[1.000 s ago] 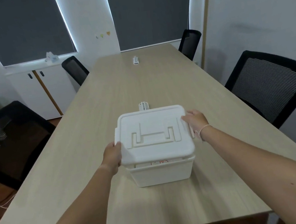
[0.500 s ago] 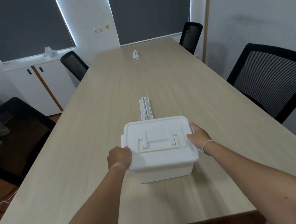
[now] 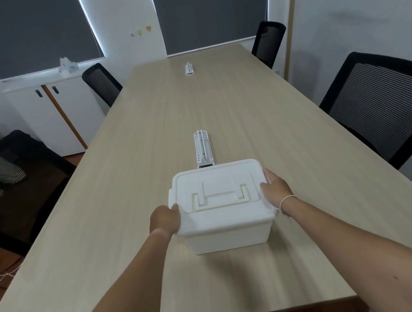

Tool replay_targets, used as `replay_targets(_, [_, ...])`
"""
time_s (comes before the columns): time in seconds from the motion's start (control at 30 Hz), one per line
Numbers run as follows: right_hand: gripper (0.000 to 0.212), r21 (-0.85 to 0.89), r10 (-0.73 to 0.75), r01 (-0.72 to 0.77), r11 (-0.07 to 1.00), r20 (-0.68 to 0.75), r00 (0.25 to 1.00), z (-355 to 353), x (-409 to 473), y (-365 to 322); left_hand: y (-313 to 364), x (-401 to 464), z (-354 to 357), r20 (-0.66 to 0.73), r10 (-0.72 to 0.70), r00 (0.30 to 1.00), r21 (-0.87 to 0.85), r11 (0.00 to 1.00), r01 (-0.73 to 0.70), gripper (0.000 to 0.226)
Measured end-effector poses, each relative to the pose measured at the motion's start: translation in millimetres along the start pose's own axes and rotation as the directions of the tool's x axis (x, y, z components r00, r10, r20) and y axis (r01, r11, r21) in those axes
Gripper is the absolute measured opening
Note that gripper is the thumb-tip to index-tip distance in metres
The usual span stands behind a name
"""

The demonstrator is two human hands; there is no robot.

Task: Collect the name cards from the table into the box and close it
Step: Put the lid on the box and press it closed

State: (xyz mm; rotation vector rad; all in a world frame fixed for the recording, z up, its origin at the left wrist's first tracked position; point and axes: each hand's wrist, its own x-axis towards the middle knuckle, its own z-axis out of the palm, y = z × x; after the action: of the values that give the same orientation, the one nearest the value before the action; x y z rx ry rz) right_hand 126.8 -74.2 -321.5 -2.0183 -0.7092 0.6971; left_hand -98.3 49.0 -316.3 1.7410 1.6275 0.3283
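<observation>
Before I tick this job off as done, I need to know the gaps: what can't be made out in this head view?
- Inside of the box: hidden by the lid, so no cards can be counted.
- Side latches: covered by the left hand and right hand.
- Small white thing at the far end of the table: too small to identify.
- Table's near edge: partly hidden by the forearms.
</observation>
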Motion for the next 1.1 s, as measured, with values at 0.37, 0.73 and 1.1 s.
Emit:
replay_targets(0.37, [0.056,0.052,0.092,-0.092,0.994,-0.007,0.996,10.0,3.5,11.2,1.7,8.6,6.1,0.236,-0.11,0.966,-0.301,0.937,0.18,0.047])
replay_targets(0.73, [0.06,0.108,0.247,-0.231,0.967,-0.166,0.955,13.2,4.7,15.0,6.5,13.0,-5.3,0.253,-0.126,0.959,-0.37,0.904,0.216,0.008])
replay_targets(1.1, [0.032,-0.457,-0.135,0.0,0.89,-0.263,0.955,14.3,-1.1,3.0,14.7,11.2,8.0,-0.085,0.068,0.994,0.286,0.957,-0.042,0.035])
